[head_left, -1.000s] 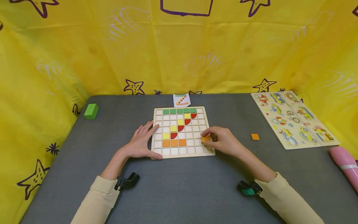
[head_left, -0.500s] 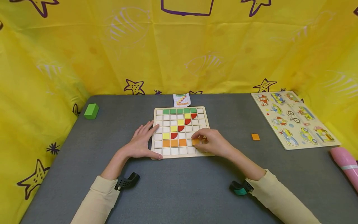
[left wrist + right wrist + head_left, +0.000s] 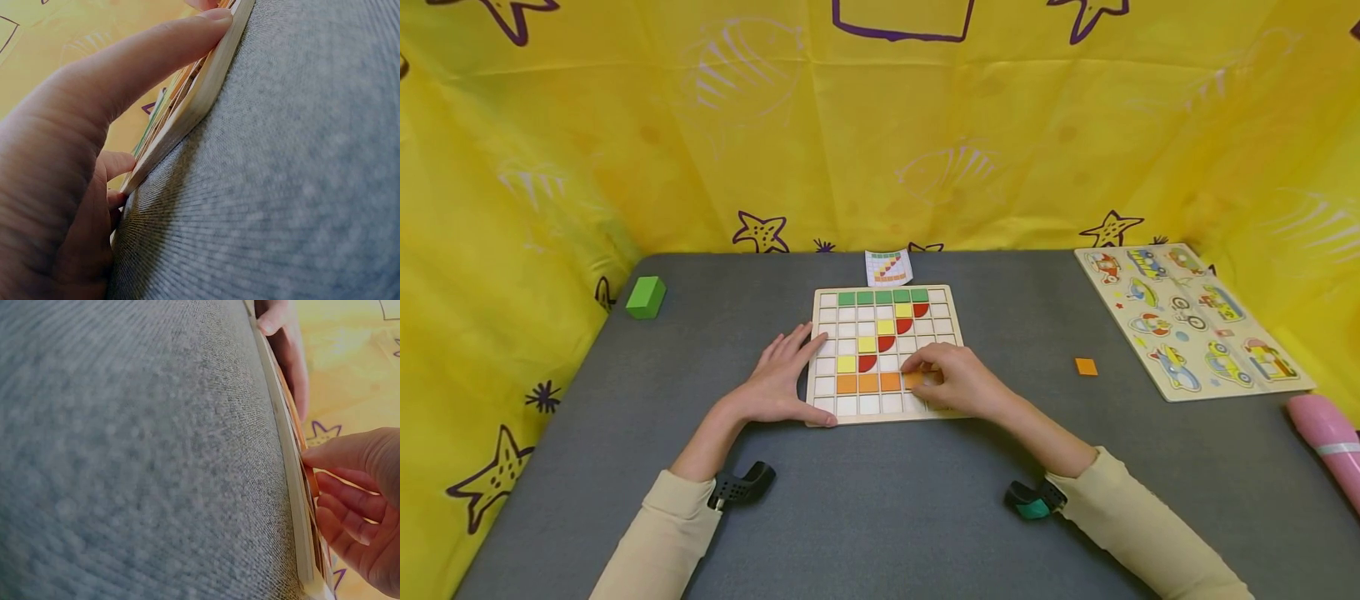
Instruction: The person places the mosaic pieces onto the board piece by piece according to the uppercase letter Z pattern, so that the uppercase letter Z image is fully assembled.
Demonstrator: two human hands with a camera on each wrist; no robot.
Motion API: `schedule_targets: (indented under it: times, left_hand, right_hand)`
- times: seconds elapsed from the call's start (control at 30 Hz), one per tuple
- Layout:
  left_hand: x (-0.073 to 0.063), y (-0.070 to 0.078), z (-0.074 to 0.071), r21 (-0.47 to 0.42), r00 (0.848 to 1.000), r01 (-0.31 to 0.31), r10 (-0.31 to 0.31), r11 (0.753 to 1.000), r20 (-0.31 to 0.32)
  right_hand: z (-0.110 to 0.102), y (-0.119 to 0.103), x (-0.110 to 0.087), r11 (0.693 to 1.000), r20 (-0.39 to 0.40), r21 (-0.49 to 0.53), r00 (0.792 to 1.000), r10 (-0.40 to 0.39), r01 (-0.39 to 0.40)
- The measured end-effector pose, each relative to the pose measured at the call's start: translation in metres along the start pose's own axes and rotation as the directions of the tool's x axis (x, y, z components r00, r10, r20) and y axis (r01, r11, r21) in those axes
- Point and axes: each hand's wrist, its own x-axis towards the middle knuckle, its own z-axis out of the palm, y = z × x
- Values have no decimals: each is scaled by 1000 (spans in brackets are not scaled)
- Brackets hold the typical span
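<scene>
A wooden grid board point(image 3: 895, 419) lies on the table. My left hand point(image 3: 775, 387) rests along its left side, fingers spread, with the thumb point(image 3: 181, 40) on the near frame in the left wrist view. On the board are a green row point(image 3: 883, 297), yellow squares point(image 3: 846, 364) and red quarter-circles point(image 3: 886, 343) in a diagonal, and three orange tiles in a row point(image 3: 868, 383). My right hand point(image 3: 958, 382) pinches another orange tile point(image 3: 912, 380) at the right end of that orange row. The tile's edge point(image 3: 312, 480) shows between thumb and fingers in the right wrist view.
A small pattern card point(image 3: 888, 268) lies behind the board. One loose orange tile point(image 3: 1086, 367) is to the right, before a picture puzzle board point(image 3: 1183, 333). A green block point(image 3: 646, 298) sits at far left, a pink object point(image 3: 1326, 437) at far right.
My right hand has moved left across the board with the orange tile, from the right edge to beside the three orange tiles. The left hand has stayed put.
</scene>
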Motion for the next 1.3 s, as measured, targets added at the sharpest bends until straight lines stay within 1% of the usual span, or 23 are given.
schedule_targets:
  times: [0.2, 0.33, 0.53, 0.73, 0.87, 1.07, 1.17, 1.3]
  left_hand:
    - [0, 0, 0, -1, 1000, -4, 4, 1000, -5]
    - [0, 0, 0, 4, 1000, -6, 6, 1000, -5]
    - [0, 1, 0, 3, 1000, -1, 1, 1000, 0]
    - [0, 0, 0, 3, 1000, -3, 3, 1000, -1]
    - [0, -1, 0, 5, 1000, -8, 8, 1000, -6]
    - [0, -1, 0, 6, 1000, -12, 12, 1000, -8]
    - [0, -1, 0, 5, 1000, -14, 14, 1000, -7]
    - [0, -1, 1, 5, 1000, -14, 14, 1000, -9]
  right_hand:
    - [1, 1, -1, 1000, -5, 7, 1000, -3, 4]
    - [2, 2, -2, 1000, -8, 8, 1000, 8, -8]
    - [-5, 4, -10, 999, -25, 28, 999, 34, -33]
    - [-17, 13, -24, 996, -38, 37, 996, 86, -84]
    - [-25, 22, -35, 994, -62, 32, 992, 111, -109]
    - [-32, 37, -51, 990, -103, -1, 984, 143, -144]
    - [-37, 42, -60, 983, -112, -22, 978, 176, -180]
    - [-43, 49, -70, 981, -136, -44, 973, 184, -191]
